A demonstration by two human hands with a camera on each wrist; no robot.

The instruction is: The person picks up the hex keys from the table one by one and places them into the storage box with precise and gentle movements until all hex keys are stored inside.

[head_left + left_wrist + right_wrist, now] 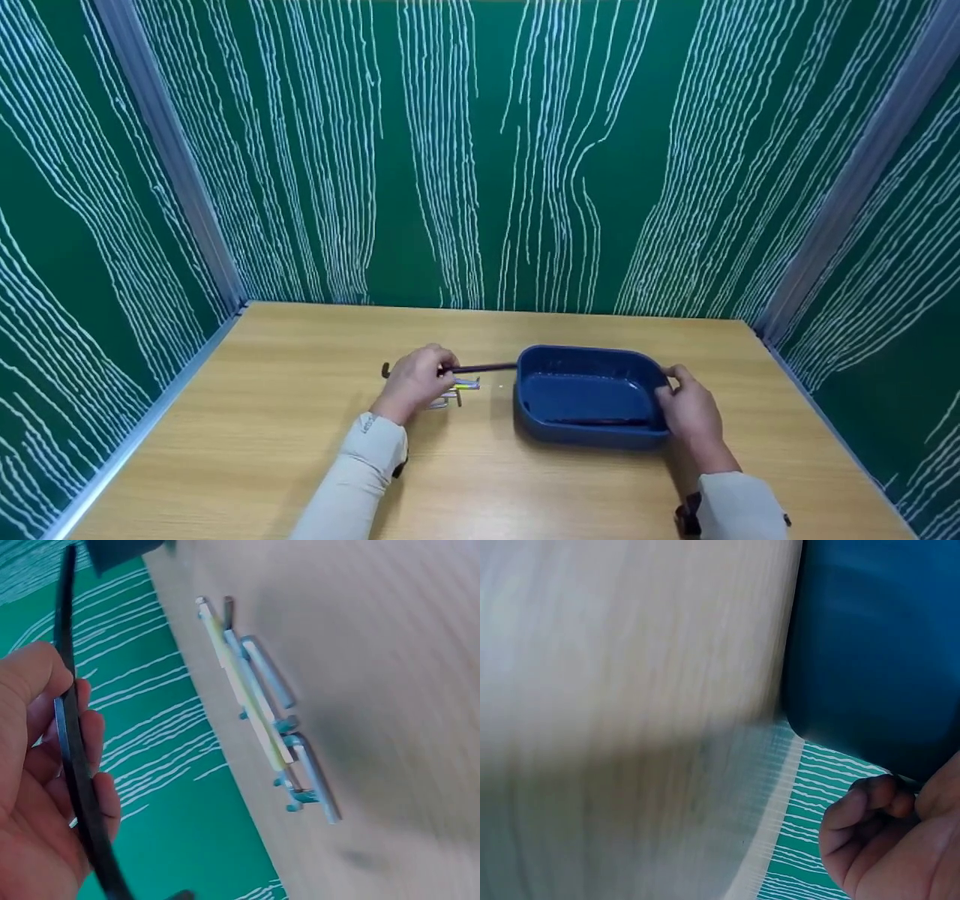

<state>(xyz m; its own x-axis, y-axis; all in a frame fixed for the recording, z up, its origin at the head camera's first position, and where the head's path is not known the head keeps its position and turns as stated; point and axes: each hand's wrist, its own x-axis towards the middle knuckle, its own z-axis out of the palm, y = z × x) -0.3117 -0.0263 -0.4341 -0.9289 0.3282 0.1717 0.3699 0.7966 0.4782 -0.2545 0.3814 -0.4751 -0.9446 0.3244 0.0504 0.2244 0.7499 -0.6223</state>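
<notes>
My left hand (415, 381) pinches a long black hex key (486, 368) between thumb and fingers. Its short bent end sticks out on the left, and its other end reaches the left rim of a blue rectangular dish (592, 438). The dish's right wall is gripped by my right hand (691, 411), thumb at the rim. A dark rod (600, 421) lies inside along the near wall. Below my left hand, several smaller silver hex keys (259, 682) lie bunched on the table, a yellow-green strip among them; the hand partly hides them in the head view.
The wooden table (480, 487) runs back to a green wall (495, 187) with white wavy lines. Similar panels stand at the left and right, with grey metal posts (169, 142) at the corners.
</notes>
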